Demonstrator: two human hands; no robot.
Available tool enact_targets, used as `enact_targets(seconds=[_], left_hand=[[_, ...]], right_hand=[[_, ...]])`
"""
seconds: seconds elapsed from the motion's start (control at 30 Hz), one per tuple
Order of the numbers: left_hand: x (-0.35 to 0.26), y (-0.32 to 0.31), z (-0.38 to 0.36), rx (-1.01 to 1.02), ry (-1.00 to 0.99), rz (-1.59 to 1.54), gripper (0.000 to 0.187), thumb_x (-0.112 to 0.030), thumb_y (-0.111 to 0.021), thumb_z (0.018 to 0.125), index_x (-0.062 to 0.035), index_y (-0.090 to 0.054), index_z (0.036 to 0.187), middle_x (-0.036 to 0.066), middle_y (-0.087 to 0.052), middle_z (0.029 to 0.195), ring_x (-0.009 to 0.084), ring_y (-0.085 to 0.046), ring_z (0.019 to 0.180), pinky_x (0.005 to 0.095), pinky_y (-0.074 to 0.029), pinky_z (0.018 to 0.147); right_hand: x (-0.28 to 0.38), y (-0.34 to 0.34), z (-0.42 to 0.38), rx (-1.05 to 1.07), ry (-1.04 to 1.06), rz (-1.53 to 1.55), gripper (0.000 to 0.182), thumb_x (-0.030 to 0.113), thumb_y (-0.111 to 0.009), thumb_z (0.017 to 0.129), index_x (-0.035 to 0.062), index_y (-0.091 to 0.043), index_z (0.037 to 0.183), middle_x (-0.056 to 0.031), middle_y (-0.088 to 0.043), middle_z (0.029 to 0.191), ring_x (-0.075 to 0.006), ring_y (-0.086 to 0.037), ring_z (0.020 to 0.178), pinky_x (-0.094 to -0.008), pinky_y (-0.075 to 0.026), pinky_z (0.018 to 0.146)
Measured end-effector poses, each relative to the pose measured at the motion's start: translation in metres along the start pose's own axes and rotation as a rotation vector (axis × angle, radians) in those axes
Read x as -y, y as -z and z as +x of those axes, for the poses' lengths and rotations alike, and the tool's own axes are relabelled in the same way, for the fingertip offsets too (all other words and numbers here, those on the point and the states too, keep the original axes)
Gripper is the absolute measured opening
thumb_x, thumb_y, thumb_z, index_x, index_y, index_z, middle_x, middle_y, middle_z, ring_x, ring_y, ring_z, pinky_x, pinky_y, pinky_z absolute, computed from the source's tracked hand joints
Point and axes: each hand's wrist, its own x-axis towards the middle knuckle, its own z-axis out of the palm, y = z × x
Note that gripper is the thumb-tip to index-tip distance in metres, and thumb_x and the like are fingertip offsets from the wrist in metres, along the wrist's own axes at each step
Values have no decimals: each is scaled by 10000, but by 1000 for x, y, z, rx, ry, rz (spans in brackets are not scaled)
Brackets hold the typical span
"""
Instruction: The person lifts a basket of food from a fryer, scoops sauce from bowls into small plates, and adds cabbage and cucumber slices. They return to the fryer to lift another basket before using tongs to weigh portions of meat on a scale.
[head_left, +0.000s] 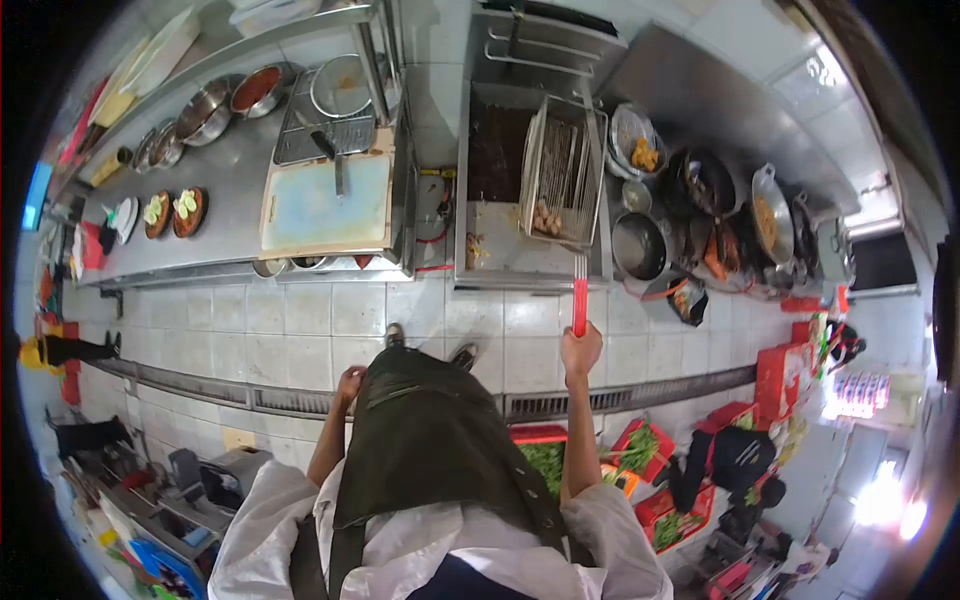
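My right hand [581,353] is closed around the red handle of a large metal fork [580,290]. The fork's tines point away from me, at the front edge of the fryer [500,275]. Just beyond them, a wire fry basket [565,170] rests over the fryer, with several small brown pieces of food [546,218] at its near end. My left hand [352,382] hangs low beside my dark apron [430,430], its fingers curled and nothing visible in them.
To the left, a steel counter holds a cutting board [330,205] with a knife [338,178], bowls [257,90] and two brown dishes [188,212]. Pans [640,246] crowd the right side. Behind me, a person [740,460] bends near red crates of greens [640,448].
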Motion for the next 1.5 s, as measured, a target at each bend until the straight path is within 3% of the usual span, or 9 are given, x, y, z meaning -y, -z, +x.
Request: enact_targets(seconds=[0.3, 0.77, 0.9, 1.03, 1.17, 1.23, 1.27, 1.33, 1.5], left_hand=[[84, 39, -62, -10, -12, 91, 240, -233, -549, 960, -67, -652, 1101, 51, -671, 874, 134, -599, 747, 292, -492, 653], [59, 152, 1, -256, 374, -565, 228, -208, -539, 948, -144, -542, 1167, 37, -603, 854, 123, -541, 554, 236, -403, 435], [75, 200, 23, -141, 391, -399, 373, -279, -572, 948, -76, -505, 1254, 82, -603, 1037, 223, -619, 900, 389, -550, 717], [97, 240, 58, -229, 181, -548, 368, -310, -582, 940, -96, -514, 1232, 72, -615, 987, 203, -633, 865, 390, -562, 661], [32, 255, 76, -341, 328, -532, 339, -182, -594, 882, -158, -518, 1212, 31, -618, 806, 145, -593, 589, 277, -440, 445], [3, 259, 76, -388, 425, -390, 351, -192, -610, 863, -140, -553, 1206, 40, -638, 829, 151, -612, 606, 290, -459, 460], [-6, 262, 74, -437, 413, -410, 343, -204, -618, 859, -130, -575, 1192, 44, -642, 818, 148, -616, 612, 294, -465, 468], [-18, 262, 61, -531, 384, -454, 321, -230, -638, 852, -109, -622, 1149, 54, -640, 766, 142, -609, 620, 295, -476, 490], [7, 249, 28, -559, 384, -882, 536, -479, -622, 864, -65, -644, 1203, 101, -679, 1121, 193, -636, 980, 345, -494, 899]], right_hand=[[121, 95, 105, 97, 104, 85, 382, 354, -742, 847, 18, -638, 699, 35, -500, 612, -88, -440, 592, -328, -364, 533], [207, 106, 164, 354, 79, -192, 400, 438, -732, 865, 106, -600, 685, 67, -456, 538, -50, -379, 405, -266, -264, 375], [171, 86, 165, -72, 401, -533, 433, 437, -760, 803, 26, -633, 752, -68, -573, 583, -240, -574, 525, -367, -441, 520], [243, 37, 76, -650, 724, -1014, 585, 417, -710, 790, 49, -568, 1223, -188, -570, 1253, -407, -519, 1152, -500, -423, 917], [267, -131, 0, 342, 637, 152, 197, 221, -585, 955, 35, -622, 1008, -60, -621, 916, -164, -581, 807, -282, -474, 717], [268, -233, -68, 1025, 182, 649, 163, 108, -579, 952, 29, -632, 1085, -69, -622, 1128, -163, -569, 1109, -321, -456, 979], [258, -290, -93, 1144, 527, 363, 304, 152, -555, 971, 43, -605, 1251, -80, -597, 1254, -187, -528, 1206, -339, -400, 1057], [323, -312, -148, 1663, -337, 577, 465, 276, -550, 1004, 12, -496, 1383, -123, -495, 1409, -233, -445, 1315, -363, -360, 1076], [417, -391, -108, 1644, 20, 127, 481, 293, -541, 1006, 17, -481, 1396, -127, -488, 1415, -232, -438, 1321, -364, -350, 1082]])
